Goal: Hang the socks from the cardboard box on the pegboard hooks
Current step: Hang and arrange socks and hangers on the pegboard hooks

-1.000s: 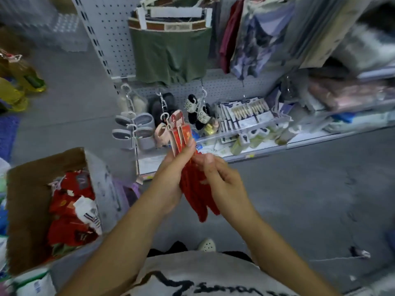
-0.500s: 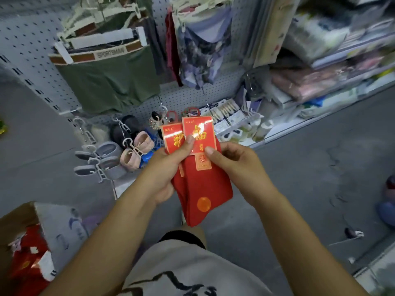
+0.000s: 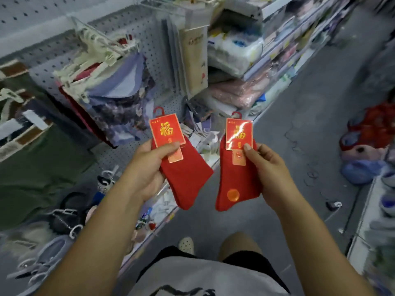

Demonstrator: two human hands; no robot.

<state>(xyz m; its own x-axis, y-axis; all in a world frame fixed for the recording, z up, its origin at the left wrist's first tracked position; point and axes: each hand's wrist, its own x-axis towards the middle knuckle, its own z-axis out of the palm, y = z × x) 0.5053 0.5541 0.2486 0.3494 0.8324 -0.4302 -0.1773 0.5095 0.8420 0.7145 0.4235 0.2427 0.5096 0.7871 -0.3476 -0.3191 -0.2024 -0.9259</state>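
Step in hand: two sock pairs held apart, neither yet hung.
One red sock pair (image 3: 186,178) is pinched at its card by the left hand (image 3: 147,167), the second pair (image 3: 235,182) by the right hand (image 3: 269,169), fingers (image 3: 264,151) curled round each; beyond, a free place on the crowded pegboard (image 3: 53,11) must be found for each card loop (image 3: 158,111).

The grey floor (image 3: 310,107) bears a red, pink and blue heap of soft goods (image 3: 369,142) and a small dark object (image 3: 333,205), shelves (image 3: 275,45) hold bagged textiles (image 3: 237,92), and the pegboard (image 3: 32,22) carries hung garments (image 3: 119,99).
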